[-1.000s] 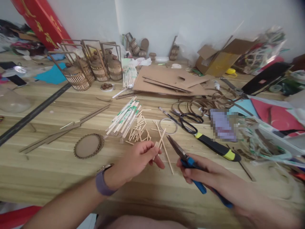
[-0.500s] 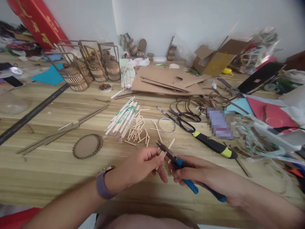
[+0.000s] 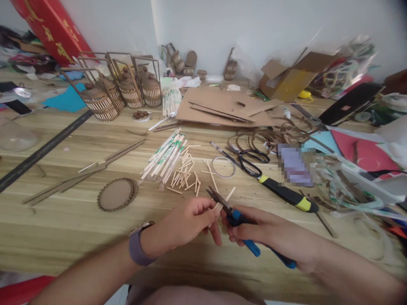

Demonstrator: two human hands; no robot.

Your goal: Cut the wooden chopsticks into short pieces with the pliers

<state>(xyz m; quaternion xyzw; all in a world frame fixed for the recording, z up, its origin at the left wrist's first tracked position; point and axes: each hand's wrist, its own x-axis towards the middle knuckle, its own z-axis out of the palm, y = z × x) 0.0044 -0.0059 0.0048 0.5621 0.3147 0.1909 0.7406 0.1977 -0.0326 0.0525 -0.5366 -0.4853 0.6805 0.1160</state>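
Observation:
My left hand point(image 3: 193, 222), with a watch on its wrist, is closed on several thin wooden sticks point(image 3: 218, 207). One stick point(image 3: 230, 194) sticks out past the jaws toward the upper right. My right hand point(image 3: 251, 226) is wrapped round long-nose pliers point(image 3: 235, 216) with blue and black handles. Their dark pointed jaws lie slightly apart, across the sticks beside my left fingertips. Just beyond my hands lie a heap of short cut stick pieces point(image 3: 184, 176) and a fan of paper-wrapped chopsticks point(image 3: 165, 156).
A round cardboard disc point(image 3: 116, 195) lies left of my hands. To the right are black scissors point(image 3: 254, 161), a black-and-yellow handled tool point(image 3: 286, 192) and a wire ring point(image 3: 223, 167). Small lidded baskets point(image 3: 101, 103) with tall handles stand back left; cardboard point(image 3: 216, 101) lies at the back.
The jaws have shifted slightly up and left across the sticks, and the handles have swung slightly left. My left hand keeps its hold. The view has shifted a little.

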